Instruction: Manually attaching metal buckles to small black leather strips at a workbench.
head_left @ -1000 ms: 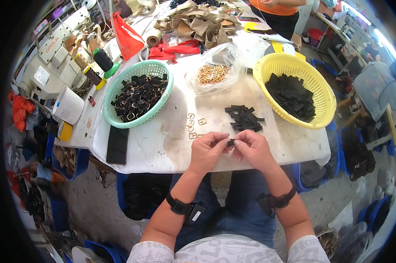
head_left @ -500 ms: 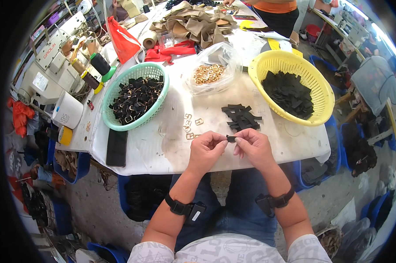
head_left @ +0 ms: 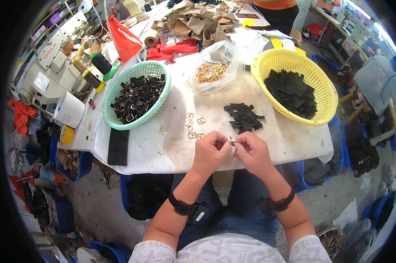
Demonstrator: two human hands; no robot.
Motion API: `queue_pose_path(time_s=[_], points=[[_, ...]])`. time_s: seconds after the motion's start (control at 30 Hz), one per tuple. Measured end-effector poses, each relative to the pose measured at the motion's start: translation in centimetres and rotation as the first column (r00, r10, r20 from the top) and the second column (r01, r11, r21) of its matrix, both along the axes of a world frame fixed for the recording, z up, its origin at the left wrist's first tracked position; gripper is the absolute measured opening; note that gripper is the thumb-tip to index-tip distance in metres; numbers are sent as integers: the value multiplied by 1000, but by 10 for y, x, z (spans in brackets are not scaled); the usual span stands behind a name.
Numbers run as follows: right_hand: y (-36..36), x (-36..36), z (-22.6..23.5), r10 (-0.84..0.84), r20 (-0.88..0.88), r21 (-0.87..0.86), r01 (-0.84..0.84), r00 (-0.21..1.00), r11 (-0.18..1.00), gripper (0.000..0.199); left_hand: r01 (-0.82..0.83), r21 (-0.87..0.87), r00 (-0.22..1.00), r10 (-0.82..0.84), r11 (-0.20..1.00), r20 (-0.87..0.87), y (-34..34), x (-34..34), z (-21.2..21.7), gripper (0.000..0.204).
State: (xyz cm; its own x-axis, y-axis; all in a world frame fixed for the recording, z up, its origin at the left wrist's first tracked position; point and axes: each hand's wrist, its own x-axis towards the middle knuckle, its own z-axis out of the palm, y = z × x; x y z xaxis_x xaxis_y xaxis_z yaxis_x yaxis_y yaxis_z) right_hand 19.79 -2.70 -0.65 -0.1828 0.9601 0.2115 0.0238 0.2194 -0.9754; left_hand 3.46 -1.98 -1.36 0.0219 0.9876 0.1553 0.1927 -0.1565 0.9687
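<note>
Over the table's near edge, my left hand (head_left: 211,151) and my right hand (head_left: 253,152) meet fingertip to fingertip. Pinched between them is a small black strip (head_left: 231,141), with a pale patch showing on it; the fingers cover most of it. Whether a buckle is on the strip I cannot tell. Just beyond my hands lies a pile of black strips (head_left: 244,117). To its left, several gold-coloured buckles (head_left: 201,121) lie loose on the white table cover (head_left: 149,149). More gold buckles (head_left: 210,72) fill a clear plastic bag (head_left: 235,65) farther back.
A mint-green basket (head_left: 162,101) holds black strips with buckles; a yellow basket (head_left: 328,103) holds plain black strips. A black phone (head_left: 118,148) lies by the left edge. Behind are red cloth (head_left: 173,49), tan pieces (head_left: 195,22) and a sewing machine (head_left: 53,57).
Both hands have turned the strip slightly, so a pale patch now shows where it looked black. My fingers have closed in tighter around it. The whole view has shifted a little.
</note>
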Motion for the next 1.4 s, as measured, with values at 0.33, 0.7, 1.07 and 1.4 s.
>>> queue_pose_path(time_s=[0.33, 0.7, 1.07, 1.4], points=[[14, 16, 8, 29, -303, -318, -130, 952, 939, 9, 145, -85, 955, -116, 986, 274, 2, -7, 11, 17], [18, 24, 7, 124, -325, -338, -238, 938, 911, 10, 344, -33, 908, -324, 938, 267, 5, -15, 7, 15], [15, 17, 7, 129, -253, -267, -198, 959, 943, 6, 344, -60, 929, -330, 937, 166, 2, -14, 5, 5], [8, 10, 8, 124, -96, -189, -140, 988, 972, 3, 266, -10, 961, -264, 964, 84, 2, -10, 1, 5]])
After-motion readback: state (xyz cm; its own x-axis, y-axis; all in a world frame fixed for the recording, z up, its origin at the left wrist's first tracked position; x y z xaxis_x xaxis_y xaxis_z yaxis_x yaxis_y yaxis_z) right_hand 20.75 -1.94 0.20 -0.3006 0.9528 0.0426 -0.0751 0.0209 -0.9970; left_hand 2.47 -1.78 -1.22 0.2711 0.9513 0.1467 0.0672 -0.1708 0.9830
